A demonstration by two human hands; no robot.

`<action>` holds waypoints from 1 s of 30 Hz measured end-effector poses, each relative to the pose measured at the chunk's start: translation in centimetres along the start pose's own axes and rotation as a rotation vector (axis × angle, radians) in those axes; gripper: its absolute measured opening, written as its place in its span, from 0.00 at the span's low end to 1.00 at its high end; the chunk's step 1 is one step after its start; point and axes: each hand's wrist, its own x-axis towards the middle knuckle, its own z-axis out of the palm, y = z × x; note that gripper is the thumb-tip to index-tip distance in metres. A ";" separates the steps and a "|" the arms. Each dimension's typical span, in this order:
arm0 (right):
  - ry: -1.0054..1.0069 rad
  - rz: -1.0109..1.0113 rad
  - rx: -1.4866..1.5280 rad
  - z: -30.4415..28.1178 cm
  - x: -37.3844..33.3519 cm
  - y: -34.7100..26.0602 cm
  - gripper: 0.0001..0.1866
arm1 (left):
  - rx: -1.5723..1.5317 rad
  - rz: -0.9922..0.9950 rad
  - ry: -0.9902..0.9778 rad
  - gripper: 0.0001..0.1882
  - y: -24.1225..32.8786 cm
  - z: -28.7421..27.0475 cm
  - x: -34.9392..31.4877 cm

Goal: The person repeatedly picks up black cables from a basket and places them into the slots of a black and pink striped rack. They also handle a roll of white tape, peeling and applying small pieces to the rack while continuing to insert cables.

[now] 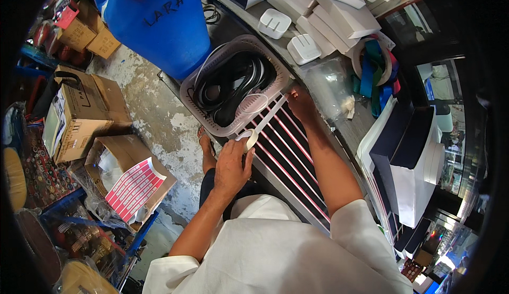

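My left hand is closed round a small roll of whitish tape just below the plastic basket's near edge. From the roll a pulled-out strip of tape runs up and right to my right hand. The fingers of that hand are pinched on the strip's far end, beside the basket's right corner. Coiled black cables fill the pale pinkish basket. Under the strip lies a black surface with pink and white stripes.
A large blue plastic jug stands beyond the basket. White boxes and two white plug adapters lie on the counter to the right, near a tape roll with coloured ribbons. Cardboard boxes crowd the left.
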 end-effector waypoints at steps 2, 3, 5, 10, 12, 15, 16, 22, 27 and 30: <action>0.075 -0.095 -0.107 -0.4 -0.5 -2.6 0.08 | 0.011 0.004 0.005 0.18 -0.2 0.3 0.0; 0.117 -0.157 -0.158 -0.6 -0.8 -3.5 0.08 | 0.016 0.004 0.001 0.18 -0.2 0.4 0.0; 0.148 -0.157 -0.190 -0.7 -0.9 -4.7 0.07 | 0.009 -0.004 0.002 0.19 -0.3 0.6 -0.1; 0.128 -0.091 -0.153 -0.5 -1.1 -5.6 0.07 | -0.021 -0.020 0.015 0.19 -0.3 1.0 0.1; 0.127 -0.088 -0.156 -0.5 -1.2 -5.8 0.07 | -0.012 -0.037 0.004 0.19 -0.3 1.0 0.0; 0.153 -0.129 -0.164 -0.5 -1.3 -6.0 0.07 | 0.000 -0.036 0.000 0.19 -0.3 0.8 0.1; 0.166 -0.151 -0.168 -0.5 -1.3 -6.1 0.08 | 0.005 -0.031 0.001 0.19 -0.3 0.8 0.1; 0.171 -0.124 -0.201 -0.5 -1.4 -6.2 0.08 | -0.006 -0.031 0.005 0.19 -0.5 1.0 0.1; 0.249 -0.192 -0.162 -0.3 -1.5 -7.1 0.05 | -0.024 -0.027 0.011 0.19 -0.8 1.4 0.1; 0.232 -0.158 -0.119 -0.4 -2.0 -7.8 0.05 | -0.021 -0.027 0.017 0.19 -0.9 1.5 0.1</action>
